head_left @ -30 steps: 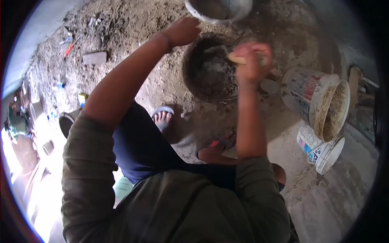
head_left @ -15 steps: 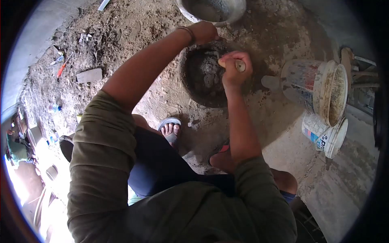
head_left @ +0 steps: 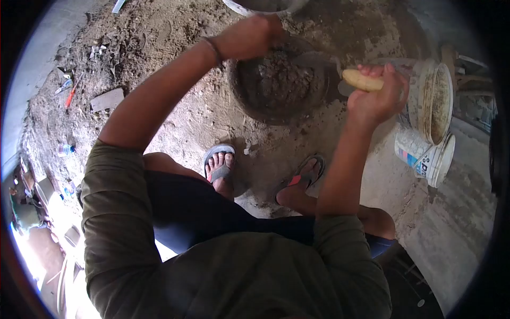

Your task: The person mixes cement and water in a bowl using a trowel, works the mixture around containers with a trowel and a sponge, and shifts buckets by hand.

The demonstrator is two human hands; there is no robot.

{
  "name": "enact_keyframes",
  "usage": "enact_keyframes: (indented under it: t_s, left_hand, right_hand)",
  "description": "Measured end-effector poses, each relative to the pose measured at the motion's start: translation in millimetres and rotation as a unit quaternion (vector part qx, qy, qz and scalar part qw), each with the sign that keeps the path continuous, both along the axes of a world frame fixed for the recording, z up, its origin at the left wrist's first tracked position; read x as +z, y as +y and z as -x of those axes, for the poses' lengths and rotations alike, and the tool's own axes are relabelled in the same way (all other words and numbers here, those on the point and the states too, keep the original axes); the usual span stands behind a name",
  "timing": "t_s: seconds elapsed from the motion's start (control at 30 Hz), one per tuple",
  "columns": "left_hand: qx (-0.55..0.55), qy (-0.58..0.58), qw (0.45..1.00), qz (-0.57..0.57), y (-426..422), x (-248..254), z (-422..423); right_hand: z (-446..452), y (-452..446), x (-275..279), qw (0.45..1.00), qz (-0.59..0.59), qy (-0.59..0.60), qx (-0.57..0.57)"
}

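A round dark basin (head_left: 234, 87) on the ground holds wet grey-brown mortar (head_left: 281, 80). My left hand (head_left: 252, 37) is closed at the basin's far rim, its fingers curled down and partly blurred. To the right of the basin, my right hand (head_left: 381, 93) is wrapped round the pale wooden handle of a trowel (head_left: 363, 81). The trowel's shank points left, and its blurred blade is over the right part of the basin.
Another basin (head_left: 265, 6) stands beyond. At right are a stained bucket (head_left: 438, 103) and a white paint bucket (head_left: 419, 154). A flat block (head_left: 107, 100) and an orange-handled tool (head_left: 70, 97) lie on the dirt at left. My sandalled feet (head_left: 219, 165) are near the basin.
My right hand has swung right with the trowel, from above the mortar to beyond the basin's edge. My left hand has shifted slightly left. The mortar looks wetter and more heaped.
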State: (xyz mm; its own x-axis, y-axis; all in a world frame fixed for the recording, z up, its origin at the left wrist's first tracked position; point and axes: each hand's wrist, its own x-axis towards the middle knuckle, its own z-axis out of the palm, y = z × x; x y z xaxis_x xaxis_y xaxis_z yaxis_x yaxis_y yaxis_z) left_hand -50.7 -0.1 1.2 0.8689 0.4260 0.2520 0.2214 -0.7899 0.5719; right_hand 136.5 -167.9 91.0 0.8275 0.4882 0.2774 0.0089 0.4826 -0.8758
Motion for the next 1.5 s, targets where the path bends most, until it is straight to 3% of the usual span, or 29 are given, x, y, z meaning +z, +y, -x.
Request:
enact_keyframes:
  t_s: [0.07,0.17,0.2,0.3,0.4,0.6,0.8,0.9,1.0,1.1,1.2,1.3,1.33,1.43,1.5]
  left_hand:
    - [0.116,-0.053,0.992,0.011,23.4,-8.5,1.3]
    - [0.081,0.036,0.996,0.024,17.2,-27.1,-13.1]
    - [0.034,0.072,0.997,-0.024,10.3,-24.7,-21.4]
    - [0.052,0.161,0.984,-0.061,-1.9,-9.5,-33.3]
    - [0.136,0.125,0.979,-0.084,-19.0,-18.9,-38.2]
    - [0.209,0.115,0.955,-0.174,-31.3,-28.2,-45.9]
    - [0.141,0.087,0.977,-0.137,-11.2,-33.7,-44.8]
    - [0.142,0.051,0.967,-0.206,-11.6,-26.4,-37.3]
    - [0.12,0.058,0.991,-0.019,-9.9,-2.5,-3.4]
    - [-0.034,-0.042,0.997,-0.06,12.7,-10.1,34.7]
    - [-0.035,0.041,0.997,-0.054,22.6,-7.1,62.0]
    - [-0.102,0.096,0.99,-0.028,34.3,-13.5,59.2]
    - [0.081,0.163,0.951,0.248,-3.9,45.1,44.0]
    - [0.14,0.219,0.955,0.146,-11.2,19.9,42.0]
    - [0.135,0.174,0.961,0.168,-15.4,6.8,50.5]
  right_hand:
    - [-5.0,5.9,-1.3,1.0,-0.013,-0.013,-0.023]
    - [-0.3,15.2,6.8,0.998,-0.033,-0.035,-0.046]
    - [1.8,17.0,10.6,0.997,-0.037,-0.045,-0.05]
    - [2.8,-0.6,29.0,0.997,-0.046,-0.034,-0.048]
    - [-19.3,-28.2,45.4,0.99,-0.028,-0.117,-0.071]
    - [-37.8,-58.0,96.1,0.987,-0.024,-0.07,-0.141]
    - [-46.1,-69.0,109.7,0.985,-0.051,-0.055,-0.156]
    - [-51.8,-73.7,109.5,0.984,-0.063,-0.049,-0.161]
    - [-57.5,-70.1,106.6,0.975,-0.065,-0.031,-0.212]
    - [-59.8,-50.0,87.4,0.975,0.0,0.029,-0.22]
    - [-86.0,-12.8,36.1,0.975,0.044,0.174,-0.129]
    - [-83.8,49.3,-6.0,0.974,0.096,0.171,-0.111]
    - [-87.0,66.6,-18.9,0.977,0.115,0.155,-0.086]
    - [-70.9,114.9,-13.1,0.966,0.209,0.114,-0.105]
    - [-19.7,147.6,1.9,0.941,0.222,-0.049,-0.252]
